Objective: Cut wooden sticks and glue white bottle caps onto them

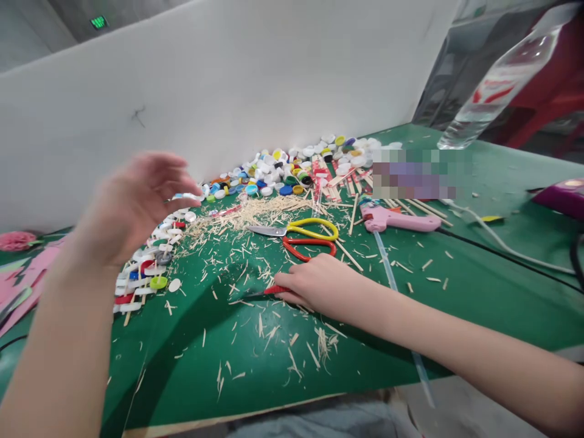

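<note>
My right hand [310, 280] is closed round the red handle of a slim cutting tool [267, 292] with a dark, narrow blade. The tool lies low over the green table, its blade pointing left; its exact kind is not clear. Raised over the left side, my left hand [141, 198] is blurred, its fingers curved and apart with nothing visible in them. Just beyond my right hand rest scissors [285, 232] with one yellow and one red handle loop. Below my left hand is a row of bottle caps with thin wooden sticks [137, 289].
Wood shavings [255, 213] litter the green table [191, 383]. Several loose bottle caps [274, 167] are heaped against the white panel [274, 73]. A pink glue gun [396, 219] with a glue stick and cable lies right. A water bottle [506, 82] stands behind it.
</note>
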A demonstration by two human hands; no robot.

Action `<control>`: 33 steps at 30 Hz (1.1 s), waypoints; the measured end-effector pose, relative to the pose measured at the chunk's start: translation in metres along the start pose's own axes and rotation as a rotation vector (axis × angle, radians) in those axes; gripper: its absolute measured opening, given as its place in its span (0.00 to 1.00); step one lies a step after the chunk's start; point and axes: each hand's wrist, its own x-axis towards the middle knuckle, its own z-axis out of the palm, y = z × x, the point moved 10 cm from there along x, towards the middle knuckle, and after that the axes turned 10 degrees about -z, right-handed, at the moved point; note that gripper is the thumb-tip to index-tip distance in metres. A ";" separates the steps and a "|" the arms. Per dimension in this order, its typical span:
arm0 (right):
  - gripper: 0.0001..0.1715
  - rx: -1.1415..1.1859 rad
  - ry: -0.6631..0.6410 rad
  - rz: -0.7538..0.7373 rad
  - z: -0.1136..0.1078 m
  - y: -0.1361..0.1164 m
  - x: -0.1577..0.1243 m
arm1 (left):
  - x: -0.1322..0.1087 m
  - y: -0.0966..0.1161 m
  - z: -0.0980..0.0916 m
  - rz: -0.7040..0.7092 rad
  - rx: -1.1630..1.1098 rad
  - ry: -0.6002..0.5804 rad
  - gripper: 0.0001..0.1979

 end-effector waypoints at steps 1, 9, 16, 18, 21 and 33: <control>0.18 -0.005 0.009 -0.005 0.001 0.000 0.000 | 0.007 -0.003 0.008 0.017 0.094 0.005 0.20; 0.16 -0.015 -0.015 -0.006 0.002 -0.001 -0.003 | 0.089 -0.039 0.108 0.146 0.664 -0.095 0.18; 0.14 -0.002 0.039 -0.024 0.001 0.000 -0.006 | 0.144 -0.067 0.167 0.146 0.976 -0.183 0.17; 0.14 -0.019 0.034 -0.036 0.000 -0.001 -0.006 | 0.151 -0.072 0.177 0.136 0.994 -0.188 0.16; 0.13 -0.041 0.036 -0.070 -0.003 -0.005 -0.007 | 0.155 -0.075 0.188 0.130 0.998 -0.176 0.14; 0.11 -0.067 0.160 -0.069 -0.014 -0.005 -0.010 | 0.176 -0.054 0.199 0.177 1.008 -0.083 0.19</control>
